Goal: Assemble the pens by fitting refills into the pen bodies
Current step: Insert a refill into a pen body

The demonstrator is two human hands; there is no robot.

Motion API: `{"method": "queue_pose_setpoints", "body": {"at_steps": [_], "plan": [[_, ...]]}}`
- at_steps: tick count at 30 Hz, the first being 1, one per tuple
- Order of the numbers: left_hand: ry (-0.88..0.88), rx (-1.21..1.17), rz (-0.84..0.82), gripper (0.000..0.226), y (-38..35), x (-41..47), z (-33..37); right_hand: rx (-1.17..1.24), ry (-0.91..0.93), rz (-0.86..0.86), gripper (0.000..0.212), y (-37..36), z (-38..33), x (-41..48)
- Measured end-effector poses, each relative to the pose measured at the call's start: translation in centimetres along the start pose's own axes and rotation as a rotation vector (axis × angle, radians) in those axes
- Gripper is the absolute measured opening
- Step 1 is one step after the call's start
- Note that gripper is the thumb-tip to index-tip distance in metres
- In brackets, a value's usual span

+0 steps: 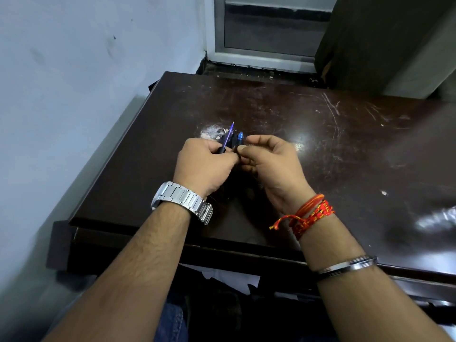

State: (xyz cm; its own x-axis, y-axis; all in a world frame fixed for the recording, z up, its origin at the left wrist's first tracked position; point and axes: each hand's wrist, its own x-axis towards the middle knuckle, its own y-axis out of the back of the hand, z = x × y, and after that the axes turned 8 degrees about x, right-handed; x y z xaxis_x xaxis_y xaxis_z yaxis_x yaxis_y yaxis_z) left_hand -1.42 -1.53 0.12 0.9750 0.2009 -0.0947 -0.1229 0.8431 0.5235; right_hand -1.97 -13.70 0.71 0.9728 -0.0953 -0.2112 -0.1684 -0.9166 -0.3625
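Observation:
My left hand (203,162) grips a black pen body (220,150) over the dark table (320,149). A thin blue refill (229,134) sticks up and away out of the body's open end. My right hand (269,159) is closed right beside it, fingertips pinching a small dark piece with a blue tip (240,138); most of that piece is hidden by the fingers. The two hands touch at the fingertips. More dark pen parts lie on the table just behind and below the hands, largely hidden.
The scratched dark wooden table stands against a pale wall (74,82) on the left. A window frame (266,33) and a dark curtain (394,40) are beyond its far edge. White paper (222,275) shows under the table's near edge.

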Motion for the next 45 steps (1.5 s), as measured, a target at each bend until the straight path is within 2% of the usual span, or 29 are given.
{"method": "queue_pose_setpoints", "body": {"at_steps": [4,6,13,26,33,36,39,45], "plan": [[-0.043,0.253,0.249,0.018,1.4,1.2,-0.6,-0.036,0.031,0.064,0.021,0.2,0.2,0.2],[-0.013,0.299,0.288,0.02,2.1,1.8,-0.8,-0.048,0.047,0.083,0.021,0.3,0.4,0.4],[0.089,0.27,0.189,0.014,1.5,2.6,-0.9,-0.095,0.085,0.091,0.021,0.6,0.9,0.5],[0.117,0.272,0.161,0.032,1.1,2.3,-0.2,-0.145,0.098,0.098,0.019,0.7,0.6,0.5],[-0.031,0.226,0.285,0.027,0.4,0.8,0.9,-0.143,0.089,0.106,0.01,0.6,0.5,0.4],[-0.137,0.221,0.223,0.02,-0.4,-0.5,1.5,-0.089,0.053,0.065,0.004,0.4,0.3,0.2],[-0.21,0.257,0.159,0.02,-1.1,-1.4,1.7,-0.12,0.041,0.016,0.012,0.3,0.5,0.1],[-0.211,0.283,0.095,0.024,-1.5,-1.9,1.8,-0.208,0.12,0.045,0.016,0.6,0.4,0.1]]}}
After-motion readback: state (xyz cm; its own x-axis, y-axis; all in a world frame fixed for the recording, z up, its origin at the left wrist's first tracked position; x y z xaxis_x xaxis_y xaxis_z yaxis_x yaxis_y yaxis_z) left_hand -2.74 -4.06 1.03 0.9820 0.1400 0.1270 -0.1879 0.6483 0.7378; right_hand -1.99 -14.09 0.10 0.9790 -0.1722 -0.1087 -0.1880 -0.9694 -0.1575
